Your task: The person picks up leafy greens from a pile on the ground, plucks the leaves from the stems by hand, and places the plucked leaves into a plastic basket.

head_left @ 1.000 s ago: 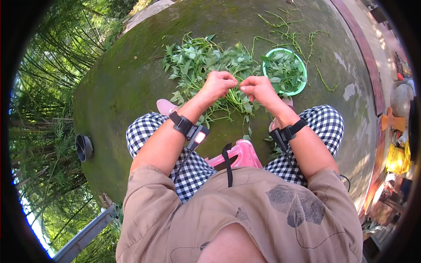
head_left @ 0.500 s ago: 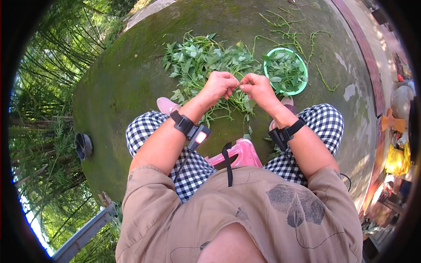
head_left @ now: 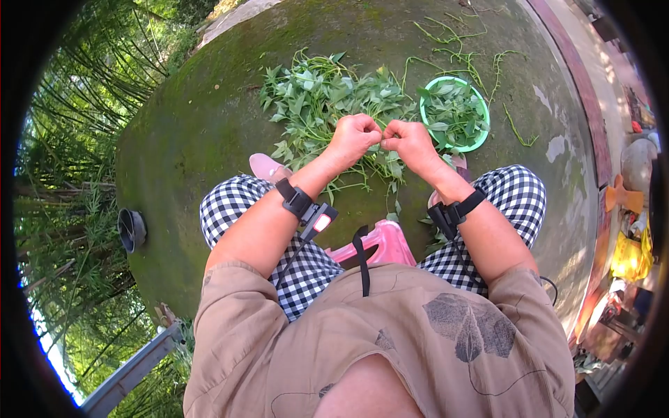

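My left hand [head_left: 354, 138] and my right hand [head_left: 411, 145] meet above the front of a heap of leafy green stems [head_left: 306, 94]. The fingers of both hands are pinched, with their tips close together. Whatever lies between the fingertips is too small to make out. Just right of my right hand, a light green round basket [head_left: 486, 115] holds picked green leaves [head_left: 453, 111]. Thin bare stems [head_left: 460, 59] lie scattered on the ground behind the basket, and one more [head_left: 519, 129] lies to its right.
A pink plastic stool [head_left: 391, 244] is beneath me, between my checkered knees. On the mossy ground [head_left: 188, 139] a dark pot [head_left: 132, 230] lies at the far left, near bamboo. A yellow bag [head_left: 631, 254] and assorted items sit beyond the reddish edge at right.
My left hand has shifted slightly right and turned, its fingers more curled against those of my right hand. My right hand has barely moved. The heap and basket look the same.
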Action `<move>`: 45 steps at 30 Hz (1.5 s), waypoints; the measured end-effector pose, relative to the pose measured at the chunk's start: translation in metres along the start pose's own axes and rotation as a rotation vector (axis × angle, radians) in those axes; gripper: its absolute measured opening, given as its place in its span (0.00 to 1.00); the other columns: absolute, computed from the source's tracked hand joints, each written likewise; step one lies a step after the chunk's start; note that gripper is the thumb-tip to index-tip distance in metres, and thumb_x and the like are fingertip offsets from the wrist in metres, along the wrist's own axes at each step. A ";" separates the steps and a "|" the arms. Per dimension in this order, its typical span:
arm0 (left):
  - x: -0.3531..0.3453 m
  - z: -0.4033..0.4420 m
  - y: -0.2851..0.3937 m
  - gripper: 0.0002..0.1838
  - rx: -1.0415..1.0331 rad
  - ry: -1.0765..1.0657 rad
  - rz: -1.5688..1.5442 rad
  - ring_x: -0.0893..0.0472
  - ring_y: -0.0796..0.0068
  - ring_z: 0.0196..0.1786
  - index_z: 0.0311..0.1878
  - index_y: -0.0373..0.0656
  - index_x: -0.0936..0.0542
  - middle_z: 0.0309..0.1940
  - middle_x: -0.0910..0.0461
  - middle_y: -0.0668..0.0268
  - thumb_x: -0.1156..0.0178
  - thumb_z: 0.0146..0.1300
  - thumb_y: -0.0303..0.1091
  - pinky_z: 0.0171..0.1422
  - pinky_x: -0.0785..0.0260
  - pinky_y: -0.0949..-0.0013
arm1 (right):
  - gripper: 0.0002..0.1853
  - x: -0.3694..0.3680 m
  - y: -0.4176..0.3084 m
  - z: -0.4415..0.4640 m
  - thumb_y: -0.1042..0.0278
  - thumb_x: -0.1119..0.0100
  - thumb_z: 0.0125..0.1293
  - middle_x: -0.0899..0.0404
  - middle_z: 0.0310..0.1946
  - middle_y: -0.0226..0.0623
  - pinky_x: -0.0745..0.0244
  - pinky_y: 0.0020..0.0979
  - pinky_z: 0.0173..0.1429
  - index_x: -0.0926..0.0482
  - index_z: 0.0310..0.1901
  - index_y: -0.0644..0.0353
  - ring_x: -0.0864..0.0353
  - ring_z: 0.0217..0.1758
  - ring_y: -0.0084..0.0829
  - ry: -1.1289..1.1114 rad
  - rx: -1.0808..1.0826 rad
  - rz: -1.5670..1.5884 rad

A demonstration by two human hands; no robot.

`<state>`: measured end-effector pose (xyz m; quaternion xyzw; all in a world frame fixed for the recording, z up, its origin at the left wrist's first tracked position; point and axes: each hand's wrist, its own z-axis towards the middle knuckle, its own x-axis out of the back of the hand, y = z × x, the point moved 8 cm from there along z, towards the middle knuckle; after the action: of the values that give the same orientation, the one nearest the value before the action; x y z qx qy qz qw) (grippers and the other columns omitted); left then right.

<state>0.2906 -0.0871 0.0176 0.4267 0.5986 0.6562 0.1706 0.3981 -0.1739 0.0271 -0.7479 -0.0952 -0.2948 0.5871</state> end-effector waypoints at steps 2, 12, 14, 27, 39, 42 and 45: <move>0.001 0.000 0.004 0.09 -0.020 0.022 0.028 0.24 0.73 0.25 0.28 0.34 0.20 0.21 0.22 0.60 0.37 0.47 0.31 0.32 0.31 0.66 | 0.10 0.001 -0.003 -0.002 0.67 0.32 0.48 0.20 0.22 0.42 0.29 0.35 0.33 0.18 0.31 0.61 0.22 0.26 0.34 0.004 0.004 -0.021; -0.002 -0.005 -0.008 0.08 0.089 -0.072 -0.043 0.30 0.83 0.22 0.29 0.35 0.20 0.19 0.26 0.70 0.40 0.55 0.32 0.24 0.36 0.73 | 0.04 0.002 0.011 0.003 0.74 0.34 0.53 0.24 0.19 0.31 0.31 0.28 0.26 0.19 0.29 0.63 0.26 0.21 0.21 -0.019 -0.080 0.314; -0.003 -0.004 -0.013 0.08 0.112 -0.075 -0.063 0.30 0.84 0.21 0.30 0.36 0.20 0.19 0.26 0.72 0.40 0.56 0.33 0.22 0.37 0.75 | 0.04 0.001 0.014 0.004 0.75 0.35 0.54 0.24 0.20 0.30 0.32 0.26 0.23 0.19 0.30 0.63 0.28 0.19 0.20 -0.054 -0.116 0.319; -0.004 -0.011 -0.016 0.08 0.289 -0.129 -0.264 0.29 0.84 0.18 0.30 0.38 0.20 0.17 0.27 0.72 0.40 0.56 0.33 0.20 0.37 0.77 | 0.02 -0.008 0.001 -0.002 0.75 0.38 0.59 0.25 0.22 0.25 0.35 0.21 0.22 0.22 0.33 0.61 0.27 0.19 0.16 -0.112 -0.194 0.551; 0.000 -0.013 -0.014 0.07 0.284 -0.097 -0.280 0.29 0.85 0.18 0.30 0.39 0.19 0.17 0.26 0.73 0.39 0.56 0.33 0.20 0.36 0.78 | 0.03 -0.008 -0.007 0.002 0.75 0.37 0.58 0.24 0.22 0.26 0.33 0.21 0.24 0.20 0.34 0.62 0.27 0.21 0.16 -0.120 -0.086 0.399; 0.004 -0.014 -0.007 0.07 0.279 -0.110 -0.261 0.29 0.85 0.18 0.31 0.40 0.19 0.17 0.26 0.73 0.39 0.57 0.34 0.21 0.36 0.79 | 0.04 -0.006 -0.009 0.002 0.75 0.36 0.57 0.25 0.21 0.26 0.33 0.22 0.25 0.20 0.34 0.62 0.27 0.22 0.16 -0.112 -0.074 0.385; 0.005 -0.014 -0.006 0.07 0.276 -0.116 -0.257 0.29 0.85 0.19 0.31 0.40 0.19 0.17 0.26 0.73 0.39 0.58 0.33 0.21 0.36 0.78 | 0.05 -0.007 -0.008 0.002 0.76 0.36 0.57 0.25 0.21 0.26 0.32 0.24 0.26 0.20 0.35 0.62 0.27 0.23 0.17 -0.102 -0.074 0.355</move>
<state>0.2756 -0.0911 0.0150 0.4031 0.7218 0.5148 0.2271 0.3887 -0.1682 0.0297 -0.7881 0.0195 -0.1515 0.5963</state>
